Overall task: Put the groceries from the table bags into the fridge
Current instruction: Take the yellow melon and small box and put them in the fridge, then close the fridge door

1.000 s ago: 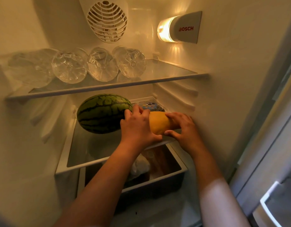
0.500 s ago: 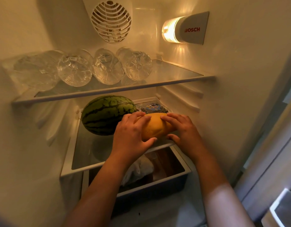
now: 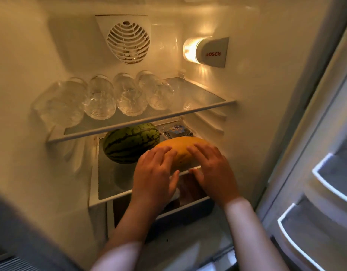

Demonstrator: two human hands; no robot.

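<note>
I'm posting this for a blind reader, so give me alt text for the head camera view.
Both hands, left hand and right hand, rest on a yellow melon on the lower fridge shelf, beside a watermelon. Clear bottles lie on the shelf above.

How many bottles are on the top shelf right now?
4, lying side by side on the glass shelf: far left, second, third, rightmost. More could be hidden behind them.

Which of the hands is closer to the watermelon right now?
Left. The left hand rests on the yellow melon just beside the watermelon; the right hand rests on the yellow melon's far side.
</note>
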